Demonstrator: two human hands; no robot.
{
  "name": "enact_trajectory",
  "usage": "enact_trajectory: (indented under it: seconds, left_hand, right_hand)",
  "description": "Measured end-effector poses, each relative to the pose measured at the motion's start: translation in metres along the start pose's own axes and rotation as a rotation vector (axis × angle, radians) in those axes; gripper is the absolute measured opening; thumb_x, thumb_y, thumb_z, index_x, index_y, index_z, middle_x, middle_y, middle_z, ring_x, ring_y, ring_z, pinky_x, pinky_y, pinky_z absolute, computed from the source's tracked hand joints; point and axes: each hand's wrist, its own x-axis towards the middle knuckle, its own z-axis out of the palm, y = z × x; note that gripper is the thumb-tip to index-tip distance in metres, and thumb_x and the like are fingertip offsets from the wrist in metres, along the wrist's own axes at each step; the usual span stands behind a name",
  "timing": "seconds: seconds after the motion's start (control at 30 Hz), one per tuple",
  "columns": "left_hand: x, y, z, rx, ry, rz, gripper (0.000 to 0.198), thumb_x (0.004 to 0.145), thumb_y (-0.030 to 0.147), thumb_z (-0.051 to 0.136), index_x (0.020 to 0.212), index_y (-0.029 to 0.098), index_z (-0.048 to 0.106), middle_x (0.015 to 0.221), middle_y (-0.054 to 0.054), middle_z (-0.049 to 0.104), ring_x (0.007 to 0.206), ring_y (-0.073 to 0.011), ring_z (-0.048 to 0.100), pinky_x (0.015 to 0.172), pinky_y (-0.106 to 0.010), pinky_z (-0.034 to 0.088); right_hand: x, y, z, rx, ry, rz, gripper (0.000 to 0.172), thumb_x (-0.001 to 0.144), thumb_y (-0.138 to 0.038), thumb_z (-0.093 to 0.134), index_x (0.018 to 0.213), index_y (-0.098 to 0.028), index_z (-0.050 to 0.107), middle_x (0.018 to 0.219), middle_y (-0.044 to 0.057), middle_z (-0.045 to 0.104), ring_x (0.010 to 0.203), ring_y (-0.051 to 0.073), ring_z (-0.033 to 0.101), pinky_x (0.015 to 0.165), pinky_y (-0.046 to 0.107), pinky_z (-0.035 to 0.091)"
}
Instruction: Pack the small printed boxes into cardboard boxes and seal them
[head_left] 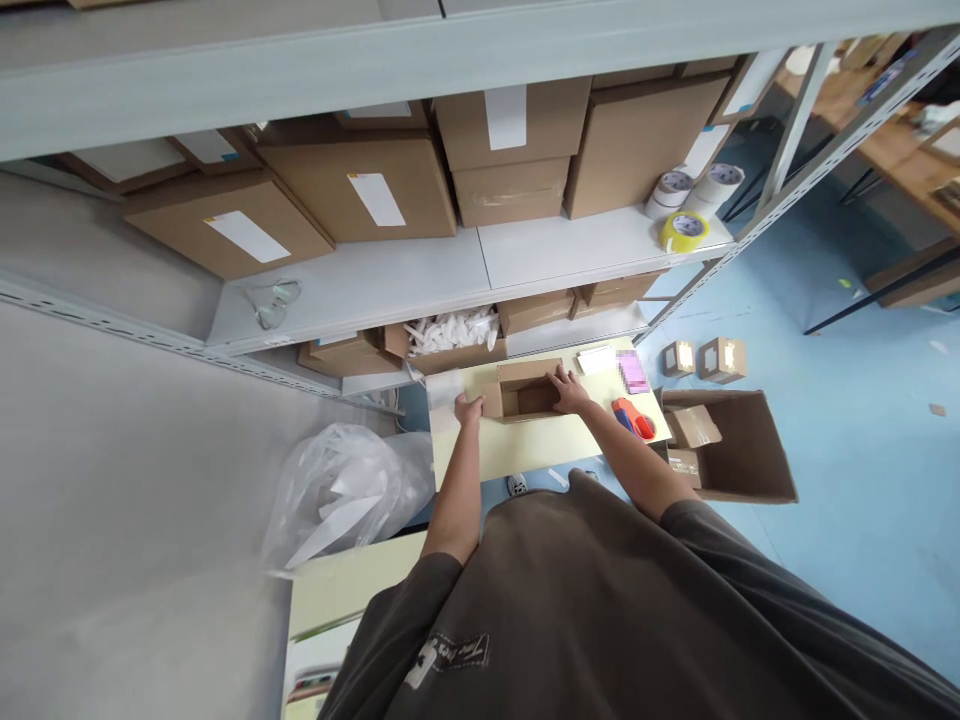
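An open cardboard box (529,392) lies on a pale yellow table (517,457), its inside facing up. My left hand (469,408) is closed on the flap at the box's left end. Over the right end, my right hand (568,390) grips the box edge with its fingers somewhat apart; part of that edge is hidden under it. To the right of the box are a red and blue tape dispenser (634,419), a pink pad (632,371) and some white paper (595,359).
A large open carton (739,445) with smaller boxes stands right of the table. Two small boxes (722,360) sit on the floor behind it. A clear plastic bag (337,490) lies left. Shelving ahead holds cartons (375,190), tape rolls (684,231) and white filler (454,330).
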Motion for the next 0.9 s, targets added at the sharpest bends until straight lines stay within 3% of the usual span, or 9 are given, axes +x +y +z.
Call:
enact_trajectory:
  seconds: [0.07,0.13,0.27,0.33,0.47,0.6,0.73,0.9]
  left_hand:
    - [-0.002,-0.002,-0.003,0.031,0.014,-0.029,0.079,0.083,0.033,0.079,0.155,0.019,0.051,0.118,-0.011,0.077,0.104,-0.0245,0.075,0.094,-0.038,0.059]
    - [-0.009,0.0,-0.003,0.1,0.006,0.054,0.078,0.083,0.027,0.079,0.156,0.023,0.051,0.137,-0.015,0.07,0.12,-0.0278,0.07,0.105,-0.041,0.055]
    - [-0.032,0.013,0.011,0.209,-0.232,0.444,0.049,0.089,0.022,0.072,0.137,0.029,0.07,0.155,-0.012,0.059,0.148,-0.0313,0.049,0.125,-0.045,0.039]
    - [-0.043,0.018,0.019,0.248,-0.323,0.489,0.052,0.087,0.029,0.077,0.139,0.027,0.07,0.159,-0.012,0.056,0.156,-0.0328,0.039,0.13,-0.046,0.031]
    - [-0.067,0.016,0.026,0.347,-0.392,0.476,0.097,0.072,0.054,0.091,0.157,0.024,0.055,0.176,-0.014,0.032,0.166,-0.0414,0.012,0.134,-0.055,0.019]
    - [-0.091,0.006,0.032,0.355,-0.297,0.417,0.116,0.06,0.062,0.098,0.16,0.024,0.051,0.181,-0.015,0.014,0.167,-0.0457,0.001,0.133,-0.056,0.02]
    - [-0.099,0.007,0.044,0.297,-0.207,0.271,0.117,0.056,0.059,0.102,0.155,0.022,0.052,0.181,-0.019,0.009,0.167,-0.0445,0.005,0.131,-0.054,0.026]
    - [-0.094,0.009,0.056,0.127,-0.279,0.105,0.097,0.051,0.052,0.106,0.134,0.023,0.064,0.181,-0.016,0.012,0.161,-0.0424,0.031,0.124,-0.049,0.041]
  right_hand:
    - [-0.002,0.0,-0.001,0.014,0.003,-0.027,0.126,0.073,-0.054,0.09,0.174,-0.032,0.017,0.183,0.011,-0.004,0.165,0.05,0.009,0.128,0.053,0.027]
    - [-0.003,0.002,-0.001,0.018,-0.002,-0.059,0.133,0.07,-0.066,0.089,0.175,-0.033,0.014,0.183,0.011,-0.007,0.164,0.052,0.006,0.129,0.056,0.026]
    - [-0.003,0.01,0.0,-0.037,-0.067,-0.124,0.152,0.059,-0.078,0.09,0.175,-0.033,0.004,0.182,0.013,-0.016,0.164,0.054,-0.002,0.129,0.061,0.021]
    - [-0.002,0.016,0.002,-0.095,-0.099,-0.146,0.16,0.054,-0.075,0.095,0.175,-0.032,0.0,0.181,0.013,-0.019,0.165,0.052,-0.004,0.129,0.06,0.022]
    - [0.0,0.022,0.013,-0.184,-0.069,-0.137,0.166,0.051,-0.068,0.098,0.175,-0.03,-0.005,0.181,0.013,-0.02,0.165,0.051,-0.006,0.129,0.06,0.023]
    - [0.002,0.023,0.024,-0.189,-0.042,-0.145,0.164,0.051,-0.061,0.1,0.174,-0.03,-0.003,0.182,0.016,-0.009,0.164,0.052,-0.003,0.13,0.06,0.02]
    - [0.004,0.027,0.03,-0.153,0.024,-0.191,0.157,0.055,-0.058,0.099,0.174,-0.034,0.001,0.181,0.017,0.003,0.163,0.052,0.004,0.128,0.062,0.02]
    - [0.006,0.043,0.032,-0.029,0.056,-0.284,0.148,0.057,-0.053,0.098,0.174,-0.034,0.009,0.176,0.017,0.015,0.161,0.048,0.011,0.125,0.059,0.03]
